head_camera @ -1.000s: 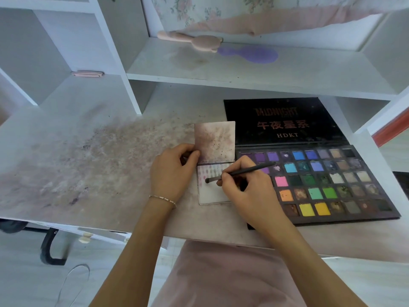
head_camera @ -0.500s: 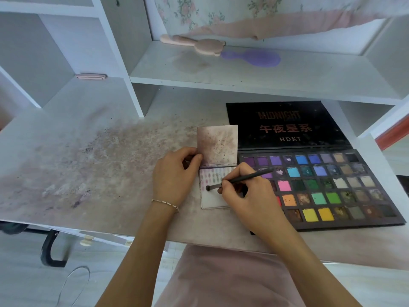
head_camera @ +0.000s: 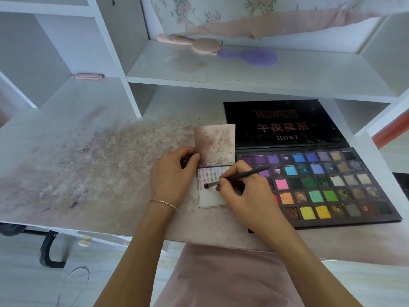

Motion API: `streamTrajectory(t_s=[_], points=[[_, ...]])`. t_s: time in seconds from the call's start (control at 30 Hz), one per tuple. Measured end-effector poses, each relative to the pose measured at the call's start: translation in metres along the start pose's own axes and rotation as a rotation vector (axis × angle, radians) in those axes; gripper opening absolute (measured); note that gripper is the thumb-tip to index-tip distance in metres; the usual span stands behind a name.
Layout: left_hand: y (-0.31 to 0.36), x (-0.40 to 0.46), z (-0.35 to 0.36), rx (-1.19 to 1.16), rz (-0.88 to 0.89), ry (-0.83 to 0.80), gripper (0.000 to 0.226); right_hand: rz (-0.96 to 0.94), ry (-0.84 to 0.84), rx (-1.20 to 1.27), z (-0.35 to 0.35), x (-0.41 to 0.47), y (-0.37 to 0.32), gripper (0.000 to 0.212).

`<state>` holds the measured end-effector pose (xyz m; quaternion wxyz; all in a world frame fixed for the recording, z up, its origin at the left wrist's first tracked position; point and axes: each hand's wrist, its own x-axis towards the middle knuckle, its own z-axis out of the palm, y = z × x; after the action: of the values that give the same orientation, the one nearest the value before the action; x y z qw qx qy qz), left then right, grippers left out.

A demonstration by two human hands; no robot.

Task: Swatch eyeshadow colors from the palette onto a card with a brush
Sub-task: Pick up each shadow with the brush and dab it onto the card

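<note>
Your right hand (head_camera: 245,193) pinches the brush (head_camera: 238,177) like a pen, tip down on the card (head_camera: 212,199) near its left edge, starting what looks like a second row of swatches. Your left hand (head_camera: 171,176) has thumb and fingers curled on the raised flap (head_camera: 215,144) at its lower left corner, propping it up and steadying the card. Hands are close together, one each side of the card, not touching

Card lies flat on the desk (head_camera: 88,165) toward the front edge, just left of the open palette (head_camera: 321,185) (its left side is partly hidden under your right hand)

Progress, my read: the top row of the card is filled with small pale pink, purple and greenish dabs, with a darker mark under the brush tip. Lower two thirds of the card is blank. Most pans look unmatched on the card: blues, bright greens, yellows, oranges, browns. So early, maybe a quarter done; many reload and dab cycles left
</note>
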<state>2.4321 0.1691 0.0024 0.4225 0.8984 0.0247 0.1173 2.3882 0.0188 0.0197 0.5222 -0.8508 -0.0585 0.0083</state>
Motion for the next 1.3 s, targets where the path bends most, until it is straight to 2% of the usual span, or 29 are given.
streamTrajectory(t_s=[0.97,1.1,1.3], points=[[0.001,0.000,0.000,-0.003,-0.007,0.003,0.014,-0.060,-0.005,-0.004,0.002,0.001,0.002,0.019],[0.001,0.000,0.000,-0.004,-0.004,0.003,0.014,-0.065,0.059,0.070,0.001,0.001,0.001,0.017],[-0.001,0.000,-0.001,0.005,-0.006,0.002,0.014,-0.155,0.206,0.137,-0.011,-0.005,0.001,0.034]])
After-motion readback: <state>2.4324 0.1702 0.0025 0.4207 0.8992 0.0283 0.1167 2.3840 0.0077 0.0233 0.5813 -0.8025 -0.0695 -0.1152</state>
